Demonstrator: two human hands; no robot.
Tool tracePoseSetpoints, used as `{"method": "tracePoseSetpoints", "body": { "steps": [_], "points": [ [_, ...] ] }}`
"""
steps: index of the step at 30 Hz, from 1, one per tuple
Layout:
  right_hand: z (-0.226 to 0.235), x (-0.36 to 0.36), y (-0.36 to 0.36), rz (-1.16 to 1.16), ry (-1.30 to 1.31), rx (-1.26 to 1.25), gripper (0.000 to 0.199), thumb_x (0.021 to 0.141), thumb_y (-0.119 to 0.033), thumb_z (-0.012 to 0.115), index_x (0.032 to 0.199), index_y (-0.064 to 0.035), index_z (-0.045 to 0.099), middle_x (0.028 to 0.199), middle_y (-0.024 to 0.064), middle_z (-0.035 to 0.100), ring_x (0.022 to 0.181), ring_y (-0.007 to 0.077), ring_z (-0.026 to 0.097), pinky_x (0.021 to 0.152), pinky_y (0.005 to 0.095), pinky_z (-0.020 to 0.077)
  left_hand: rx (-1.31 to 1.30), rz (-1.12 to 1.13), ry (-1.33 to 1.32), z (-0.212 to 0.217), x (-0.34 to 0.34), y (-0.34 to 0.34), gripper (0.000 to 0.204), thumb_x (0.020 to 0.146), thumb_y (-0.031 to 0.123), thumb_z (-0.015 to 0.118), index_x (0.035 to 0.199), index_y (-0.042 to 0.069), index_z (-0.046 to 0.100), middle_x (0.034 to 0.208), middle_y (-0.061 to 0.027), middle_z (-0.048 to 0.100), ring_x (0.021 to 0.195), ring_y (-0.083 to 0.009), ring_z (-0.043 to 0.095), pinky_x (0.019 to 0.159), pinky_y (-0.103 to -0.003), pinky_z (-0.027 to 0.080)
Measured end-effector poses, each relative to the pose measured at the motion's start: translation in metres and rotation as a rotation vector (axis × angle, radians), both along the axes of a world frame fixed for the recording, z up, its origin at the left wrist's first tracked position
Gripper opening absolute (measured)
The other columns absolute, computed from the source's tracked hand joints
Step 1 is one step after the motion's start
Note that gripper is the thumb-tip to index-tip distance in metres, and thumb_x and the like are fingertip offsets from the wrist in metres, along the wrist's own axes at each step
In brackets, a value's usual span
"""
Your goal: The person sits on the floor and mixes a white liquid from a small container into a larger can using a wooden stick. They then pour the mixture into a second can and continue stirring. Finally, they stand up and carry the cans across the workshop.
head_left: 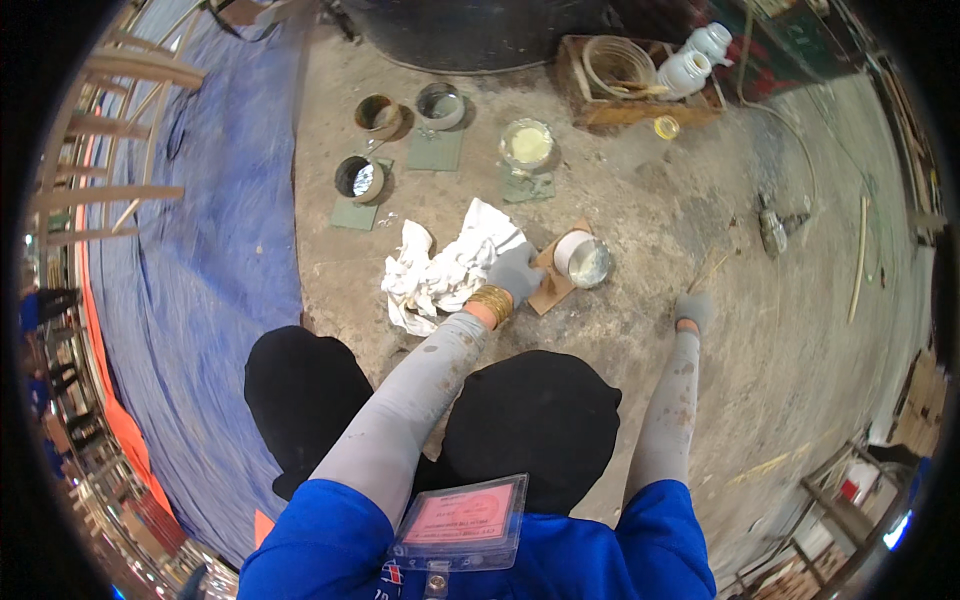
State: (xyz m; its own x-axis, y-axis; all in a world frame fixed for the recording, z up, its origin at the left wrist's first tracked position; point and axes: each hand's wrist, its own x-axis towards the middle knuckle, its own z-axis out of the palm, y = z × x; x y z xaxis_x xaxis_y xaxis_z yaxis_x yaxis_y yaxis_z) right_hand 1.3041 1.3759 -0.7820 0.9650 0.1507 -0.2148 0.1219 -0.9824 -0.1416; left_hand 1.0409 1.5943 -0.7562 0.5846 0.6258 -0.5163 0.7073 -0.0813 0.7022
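My left hand, in a grey glove, is closed on the left edge of a piece of brown cardboard, right beside a crumpled white cloth. On that cardboard a pale cup with a whitish, shiny inside leans to the right. Off to the right, my gloved right hand is closed round a thin wooden stick, whose free end points away from me over the floor. How the fingers of either hand sit is partly hidden.
Several tubs stand beyond the cloth, one a tub of cream-coloured stuff. A wooden crate holds white bottles and a round container. Blue sheeting covers the left floor. A metal tool with a hose lies right.
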Motion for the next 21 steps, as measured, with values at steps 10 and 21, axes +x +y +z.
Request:
{"method": "tracePoseSetpoints", "body": {
  "steps": [10, 21],
  "points": [
    [0.077, 0.021, -0.008, 0.163, 0.078, 0.512, 0.024, 0.069, -0.018, 0.060, 0.074, 0.0053, 0.061, 0.063, 0.0099, 0.058, 0.061, 0.0136, 0.052, 0.058, 0.0301, 0.0426, 0.379, 0.059, -0.535, 0.045, 0.007, 0.035, 0.025, 0.076, 0.021, 0.057, 0.095, 0.004, 0.058, 0.091, -0.0150, 0.058, 0.086, -0.0323, 0.056, 0.076, -0.037, 0.045],
    [0.255, 0.045, 0.265, 0.972, -0.288, -0.217, 0.024, 0.069, -0.019, 0.059, 0.088, -0.0058, 0.065, 0.090, 0.0192, 0.062, 0.086, 0.0322, 0.060, 0.075, 0.0400, 0.0467, 0.569, -0.601, -0.012, 0.120, -0.035, 0.164, 0.026, 0.077, 0.025, 0.055, 0.093, 0.006, 0.061, 0.089, -0.0140, 0.059, 0.087, -0.0323, 0.056, 0.076, -0.040, 0.045]
  ]
}}
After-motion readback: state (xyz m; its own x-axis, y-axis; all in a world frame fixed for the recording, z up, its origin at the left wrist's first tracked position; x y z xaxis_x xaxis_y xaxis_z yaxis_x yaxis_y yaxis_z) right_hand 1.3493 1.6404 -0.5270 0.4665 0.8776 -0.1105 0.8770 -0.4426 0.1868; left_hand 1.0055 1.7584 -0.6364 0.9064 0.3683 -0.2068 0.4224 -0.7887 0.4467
